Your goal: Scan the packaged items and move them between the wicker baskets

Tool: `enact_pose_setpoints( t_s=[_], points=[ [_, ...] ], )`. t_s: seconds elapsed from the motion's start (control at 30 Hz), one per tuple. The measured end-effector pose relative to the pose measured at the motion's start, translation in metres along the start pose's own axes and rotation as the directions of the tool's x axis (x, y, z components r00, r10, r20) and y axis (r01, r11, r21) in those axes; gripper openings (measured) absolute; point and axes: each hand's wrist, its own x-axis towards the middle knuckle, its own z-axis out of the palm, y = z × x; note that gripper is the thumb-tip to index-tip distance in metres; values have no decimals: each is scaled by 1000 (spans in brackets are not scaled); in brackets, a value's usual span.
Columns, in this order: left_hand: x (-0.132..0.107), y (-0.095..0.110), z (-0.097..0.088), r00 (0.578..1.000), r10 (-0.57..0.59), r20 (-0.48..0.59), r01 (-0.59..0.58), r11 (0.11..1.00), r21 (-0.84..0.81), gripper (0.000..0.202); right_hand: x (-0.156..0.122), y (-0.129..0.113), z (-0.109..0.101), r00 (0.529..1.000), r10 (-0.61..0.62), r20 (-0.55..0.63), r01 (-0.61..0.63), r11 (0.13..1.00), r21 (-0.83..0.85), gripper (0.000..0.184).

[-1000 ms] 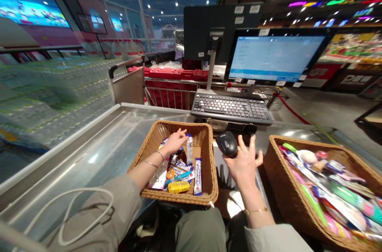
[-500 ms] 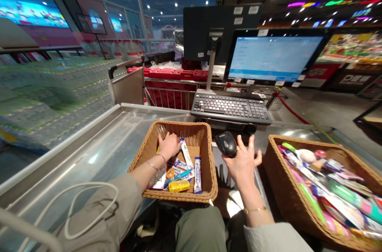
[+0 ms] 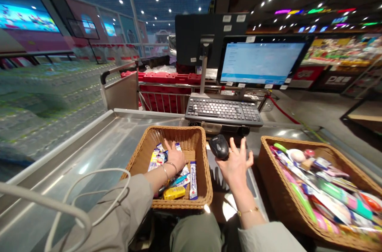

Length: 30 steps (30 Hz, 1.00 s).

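Observation:
My left hand [image 3: 175, 156] is down in a wicker basket [image 3: 170, 134], pressing on a heap of wrapped snack packets [image 3: 156, 158]. A yellow packet [image 3: 174, 193] and a white-and-blue bar packet [image 3: 193, 180] lie close to it, and whether the fingers grip anything is hidden. My right hand [image 3: 235, 166] is beside that basket with its fingers spread, and a black handheld scanner [image 3: 219, 146] sits against it. To the right stands a second wicker basket [image 3: 286, 152], packed with long colourful packaged items [image 3: 325, 192].
A steel checkout counter [image 3: 74, 152] runs along the left, beyond it shrink-wrapped bottled water [image 3: 38, 93]. Ahead are a keyboard [image 3: 223, 111], a lit monitor [image 3: 261, 63] and a red-and-metal cart [image 3: 167, 97]. A white cord [image 3: 98, 188] lies over my left sleeve.
My left hand has moved toward the near side of the basket, and the packets under it have shifted. A white stick packet has tipped over. My right hand and the scanner stay nearly still.

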Motion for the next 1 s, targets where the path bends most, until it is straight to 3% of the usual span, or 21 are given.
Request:
enact_pose_setpoints(
  t_s=[0.43, 0.6, 1.0],
  points=[
    [-5, 9, -3, 976, -95, 195, 104, 994, -33, 48, -1, -4, -7, 1000, 18, 20, -19, 998, 56, 20],
    [-2, 5, -7, 985, -79, 152, 91, 993, -73, 44, -1, -1, -9, 999, 27, 37, -29, 998, 51, 29],
    [-11, -29, -51, 1000, 17, 24, -14, 987, -158, 22, -5, 2, -13, 998, 53, 22, -54, 997, 61, 25]
  ],
)
